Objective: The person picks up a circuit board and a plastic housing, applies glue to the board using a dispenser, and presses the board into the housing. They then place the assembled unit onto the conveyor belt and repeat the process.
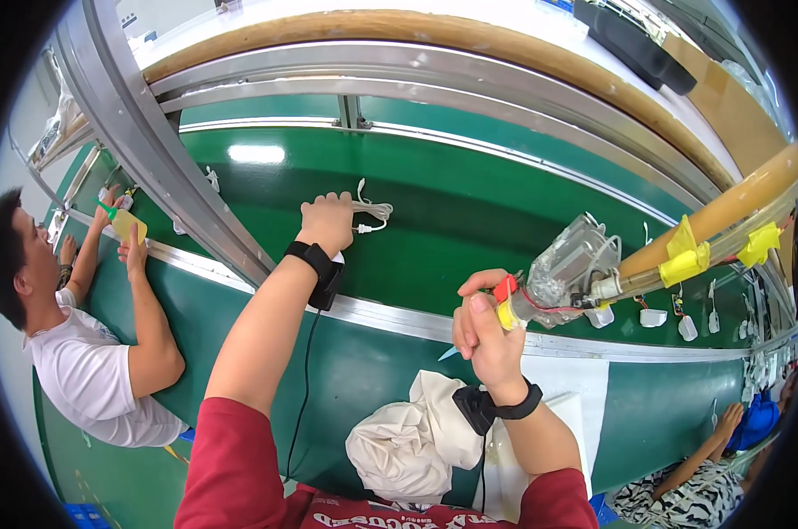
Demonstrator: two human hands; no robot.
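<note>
My left hand [328, 220] reaches over the green belt, its fingers curled closed on a bundled white cable [374, 212]. The cable's coil and a white plug stick out to the right of the hand. A small white piece [339, 257] shows partly below my wrist. My right hand [489, 339] is closed around the end of a tube-like tool [524, 307] with a red part, yellow tape and thin wires. A light blue pointed tip [449, 353] shows beside my right hand. Clear plastic [575, 260] wraps the tool's upper part.
A wooden pole [716, 220] with yellow tape runs to the tool. Several white corded parts [653, 317] lie on the belt at right. A crumpled cream cloth [408, 441] lies before me. At left, past a metal post [170, 150], a co-worker holds a yellow bottle [129, 226].
</note>
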